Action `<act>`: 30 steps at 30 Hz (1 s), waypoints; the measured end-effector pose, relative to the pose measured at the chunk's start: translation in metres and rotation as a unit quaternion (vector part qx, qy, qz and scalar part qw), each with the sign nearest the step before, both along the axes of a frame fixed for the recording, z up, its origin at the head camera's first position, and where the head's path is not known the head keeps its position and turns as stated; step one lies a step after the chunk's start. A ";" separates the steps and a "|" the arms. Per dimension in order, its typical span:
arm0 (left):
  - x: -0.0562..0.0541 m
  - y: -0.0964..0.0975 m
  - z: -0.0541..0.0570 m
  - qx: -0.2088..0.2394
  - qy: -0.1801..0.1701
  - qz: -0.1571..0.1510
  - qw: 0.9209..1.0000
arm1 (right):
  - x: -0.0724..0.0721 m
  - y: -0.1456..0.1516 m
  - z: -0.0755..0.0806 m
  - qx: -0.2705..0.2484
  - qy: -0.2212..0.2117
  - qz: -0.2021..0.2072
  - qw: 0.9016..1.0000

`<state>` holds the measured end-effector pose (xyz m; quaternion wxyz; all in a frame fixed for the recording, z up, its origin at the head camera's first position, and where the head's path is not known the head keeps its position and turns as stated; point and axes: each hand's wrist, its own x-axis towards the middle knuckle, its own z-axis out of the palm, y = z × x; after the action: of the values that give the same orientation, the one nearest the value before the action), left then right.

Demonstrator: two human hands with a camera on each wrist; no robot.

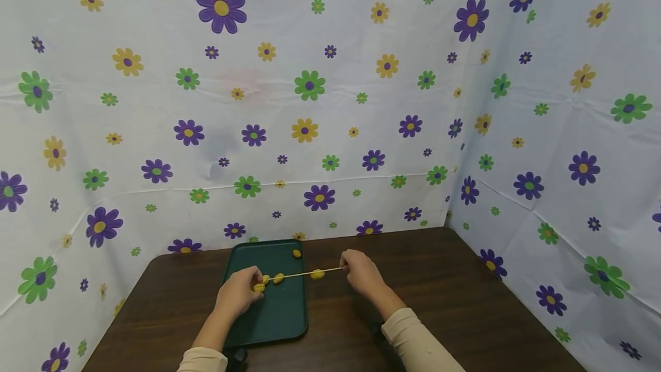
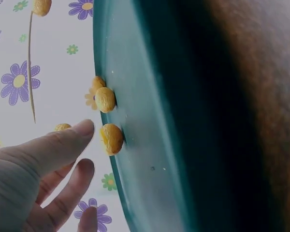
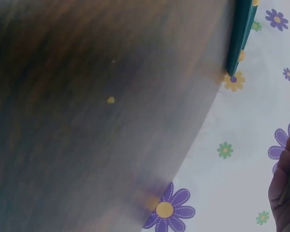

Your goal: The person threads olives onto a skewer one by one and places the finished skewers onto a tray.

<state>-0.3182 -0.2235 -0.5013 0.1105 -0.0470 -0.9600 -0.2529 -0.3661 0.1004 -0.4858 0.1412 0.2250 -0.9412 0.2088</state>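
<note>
My right hand [image 1: 361,271] pinches the end of a thin pointed skewer [image 1: 299,275], which stretches left over the green tray [image 1: 281,317]. One small yellow potato [image 1: 317,274] is threaded on it. Thumb and fingers of my left hand [image 1: 240,291] hold another potato [image 2: 63,126], mostly hidden behind the thumb in the left wrist view. The skewer's bare tip points at that held potato from close by. On the tray lie more wrinkled potatoes, one [image 2: 111,138] just beyond the left thumb and two farther back. In the right wrist view, only part of the right hand [image 3: 285,183] shows.
The tray stands on a dark brown wooden table [image 1: 413,257], left of its middle. A yellow crumb [image 3: 110,100] lies on the wood. White flowered cloth [image 1: 341,119] hangs behind the table and along its right side.
</note>
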 end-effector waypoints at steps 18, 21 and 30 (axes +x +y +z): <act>0.001 -0.004 -0.002 0.094 0.006 -0.002 0.996 | -0.003 -0.006 -0.006 -0.009 -0.014 0.010 1.000; 0.001 -0.003 -0.002 0.099 0.008 -0.004 0.995 | -0.004 -0.006 -0.006 -0.006 -0.021 0.002 1.000; -0.002 0.000 -0.002 0.097 0.028 -0.018 0.995 | -0.003 -0.007 -0.004 -0.008 -0.026 0.004 1.000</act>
<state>-0.3207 -0.2234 -0.5033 0.1370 -0.0608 -0.9263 -0.3457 -0.3693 0.0929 -0.4895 0.1176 0.2223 -0.9420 0.2223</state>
